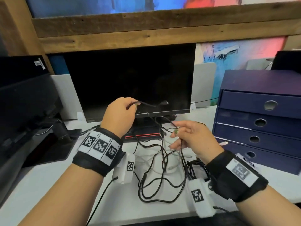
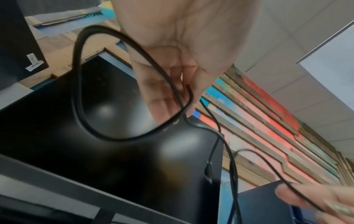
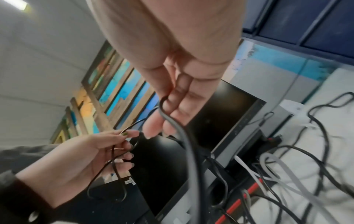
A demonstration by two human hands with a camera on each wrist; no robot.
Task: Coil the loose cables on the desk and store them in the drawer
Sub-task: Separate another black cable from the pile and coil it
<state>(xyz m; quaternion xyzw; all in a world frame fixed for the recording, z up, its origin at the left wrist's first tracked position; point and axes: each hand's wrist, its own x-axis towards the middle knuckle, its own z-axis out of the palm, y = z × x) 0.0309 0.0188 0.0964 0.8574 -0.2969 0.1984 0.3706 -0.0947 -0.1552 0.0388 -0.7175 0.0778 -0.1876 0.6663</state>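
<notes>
Head view: I read step as coiling first black cable [image 1: 162, 154]. My left hand [image 1: 119, 115] pinches its loop in front of monitor [image 1: 130, 79]; right hand [image 1: 192, 136] pinches trailing run, rest tangled on desk [image 1: 65, 185]. Drawer unit [image 1: 259, 121] at right, drawers all closed.

Left wrist view: one formed loop [image 2: 80, 91] hangs from curled fingers, hidden from head camera.

Right wrist view: white cables [image 3: 268, 169] lie among black ones.

Next, I judge: feed slack, lay second loop.

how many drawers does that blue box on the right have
4 on the blue drawer unit, stacked: top, second, third, bottom. All appear closed.
</notes>
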